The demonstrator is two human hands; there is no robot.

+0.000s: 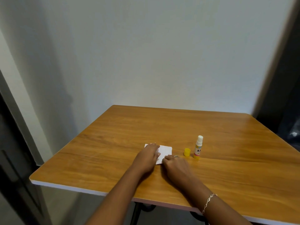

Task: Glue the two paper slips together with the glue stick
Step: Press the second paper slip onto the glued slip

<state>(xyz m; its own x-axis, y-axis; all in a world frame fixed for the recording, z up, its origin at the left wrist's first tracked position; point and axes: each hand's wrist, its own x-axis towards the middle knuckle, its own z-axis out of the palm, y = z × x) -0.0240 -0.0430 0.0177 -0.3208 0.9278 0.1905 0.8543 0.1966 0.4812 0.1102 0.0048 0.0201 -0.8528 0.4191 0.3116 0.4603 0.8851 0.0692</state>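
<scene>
White paper (164,151) lies flat on the wooden table (162,127); I cannot tell its two slips apart. My left hand (148,157) lies palm down on the paper's left part, covering it. My right hand (176,166) rests with curled fingers at the paper's near right corner, touching its edge. The glue stick (198,147) stands upright to the right of the paper, uncapped, with white glue showing at its top. Its yellow cap (187,152) stands on the table just left of the stick. Neither hand touches the stick or the cap.
The table stands against a white wall (146,54). Its near edge (113,193) runs below my forearms. A dark doorway or frame (289,95) is to the right, and another dark frame (13,143) to the left.
</scene>
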